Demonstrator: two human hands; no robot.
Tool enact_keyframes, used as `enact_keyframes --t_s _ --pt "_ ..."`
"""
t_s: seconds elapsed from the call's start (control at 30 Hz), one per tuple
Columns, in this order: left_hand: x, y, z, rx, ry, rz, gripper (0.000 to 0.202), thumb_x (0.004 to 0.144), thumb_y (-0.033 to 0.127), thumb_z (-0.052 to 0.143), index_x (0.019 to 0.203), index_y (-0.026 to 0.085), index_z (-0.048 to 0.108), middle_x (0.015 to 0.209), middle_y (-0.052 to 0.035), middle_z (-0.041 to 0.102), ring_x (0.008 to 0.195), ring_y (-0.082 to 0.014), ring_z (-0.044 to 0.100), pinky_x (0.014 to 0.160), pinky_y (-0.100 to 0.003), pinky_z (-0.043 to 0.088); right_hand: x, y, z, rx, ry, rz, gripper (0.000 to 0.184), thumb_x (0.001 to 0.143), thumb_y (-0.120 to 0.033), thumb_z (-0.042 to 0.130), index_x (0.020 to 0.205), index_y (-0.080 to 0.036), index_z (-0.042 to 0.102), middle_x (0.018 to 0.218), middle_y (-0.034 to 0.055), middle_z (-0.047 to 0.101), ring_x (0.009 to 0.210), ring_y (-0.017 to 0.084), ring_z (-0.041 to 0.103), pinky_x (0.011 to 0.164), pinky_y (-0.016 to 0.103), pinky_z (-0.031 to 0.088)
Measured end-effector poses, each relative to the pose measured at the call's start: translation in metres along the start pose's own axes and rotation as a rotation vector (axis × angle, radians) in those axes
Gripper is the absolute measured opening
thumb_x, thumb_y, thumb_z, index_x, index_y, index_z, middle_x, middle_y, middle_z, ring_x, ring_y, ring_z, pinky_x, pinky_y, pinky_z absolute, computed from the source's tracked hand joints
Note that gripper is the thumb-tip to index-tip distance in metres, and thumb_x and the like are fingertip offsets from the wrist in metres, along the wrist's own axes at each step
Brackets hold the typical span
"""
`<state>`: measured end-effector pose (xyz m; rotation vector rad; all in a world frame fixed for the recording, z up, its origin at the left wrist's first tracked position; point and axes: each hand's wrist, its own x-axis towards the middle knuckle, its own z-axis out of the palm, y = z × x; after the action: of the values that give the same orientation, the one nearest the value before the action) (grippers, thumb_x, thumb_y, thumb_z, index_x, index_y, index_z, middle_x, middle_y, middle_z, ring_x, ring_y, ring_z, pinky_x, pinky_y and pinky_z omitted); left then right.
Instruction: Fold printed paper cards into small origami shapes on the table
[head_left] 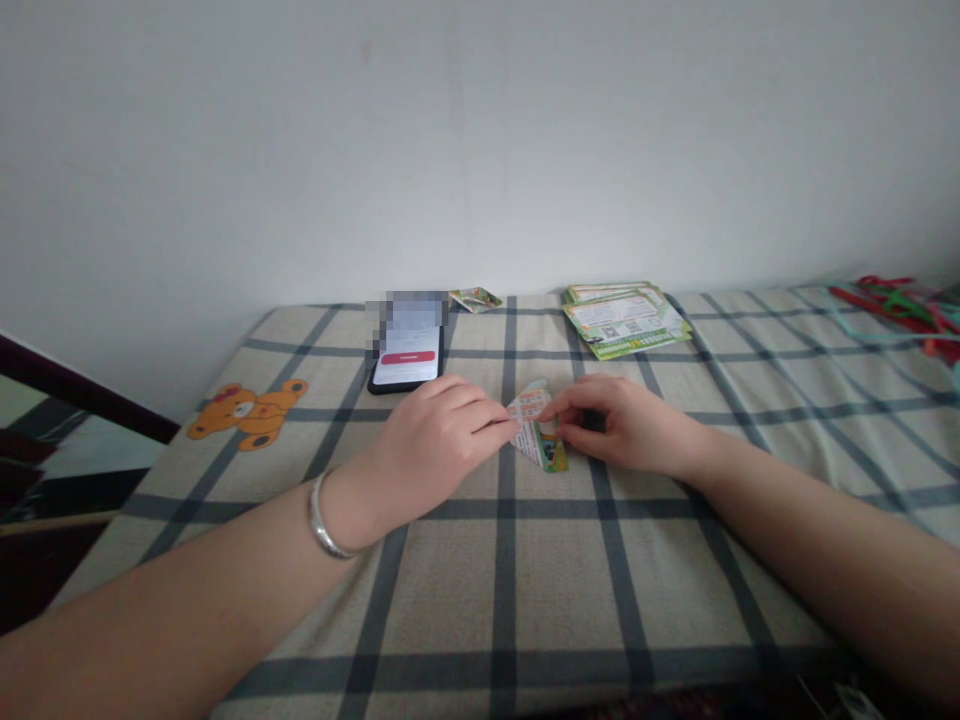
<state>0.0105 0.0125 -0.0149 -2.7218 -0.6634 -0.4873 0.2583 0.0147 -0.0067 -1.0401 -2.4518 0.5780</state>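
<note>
Folding printed paper [530, 412], apparently | pinching edges with near-closed grip of left hand [439, 435] and right hand [630, 422] | likely needing firm creasing next

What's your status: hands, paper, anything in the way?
Left hand pinching paper at its left edge. Right hand touching its right side. Paper folded, corners pointed. Phone just beyond left hand, not blocking.

Phone [409, 372]: upper screen pixelated, unreadable. Folded paper [531, 432]: edges partly covered by left hand [442, 435] and right hand [622, 425]; print too small to read. Leaflet stack [626, 318]: lower sheets mostly hidden, count indeterminable. Red and green items [896, 305]: blurred, cut by frame's right edge. Forearms [202, 580]: both run out of frame.
</note>
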Motion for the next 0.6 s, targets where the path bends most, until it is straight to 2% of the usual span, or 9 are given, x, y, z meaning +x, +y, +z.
enact_keyframes --t_s 0.1,0.23,0.43,0.6 --pt "-0.002 -0.002 0.004 -0.046 -0.007 -0.012 0.022 0.093 0.019 0.053 0.111 0.019 0.065 0.104 -0.0044 0.069 0.098 -0.0204 0.060 0.088 -0.040 0.049 0.000 0.002 -0.002 -0.055 -0.001 -0.093 0.021 0.084 -0.015 0.056 0.099 -0.019 0.069 0.084 0.0016 0.070 0.073 0.012 0.060 0.067 0.025 0.045" --pt "-0.004 -0.004 0.007 -0.102 -0.014 -0.015 0.022 0.093 0.018 0.053 0.112 0.019 0.065 0.109 -0.0042 0.069 0.101 -0.0196 0.060 0.089 -0.039 0.050 0.000 0.011 -0.003 -0.236 0.022 -0.213 0.027 0.082 -0.011 0.056 0.104 -0.020 0.069 0.089 0.0046 0.068 0.085 0.017 0.059 0.078 0.032 0.045" --pt "-0.004 -0.004 0.006 -0.110 0.005 0.015 0.020 0.093 0.019 0.054 0.109 0.020 0.066 0.109 -0.0031 0.069 0.099 -0.0192 0.062 0.087 -0.038 0.051 0.002 0.019 -0.006 -0.372 0.056 -0.298 0.025 0.091 -0.021 0.055 0.111 -0.024 0.069 0.108 0.0059 0.068 0.098 0.020 0.058 0.086 0.036 0.047" --pt "-0.004 -0.002 0.006 -0.132 0.001 0.020 0.023 0.093 0.015 0.052 0.111 0.018 0.065 0.110 -0.0045 0.069 0.099 -0.0189 0.062 0.085 -0.037 0.053 0.002 0.018 -0.008 -0.481 0.037 -0.404 0.027 0.094 -0.022 0.051 0.117 -0.023 0.066 0.114 0.0041 0.070 0.111 0.021 0.056 0.093 0.038 0.046"
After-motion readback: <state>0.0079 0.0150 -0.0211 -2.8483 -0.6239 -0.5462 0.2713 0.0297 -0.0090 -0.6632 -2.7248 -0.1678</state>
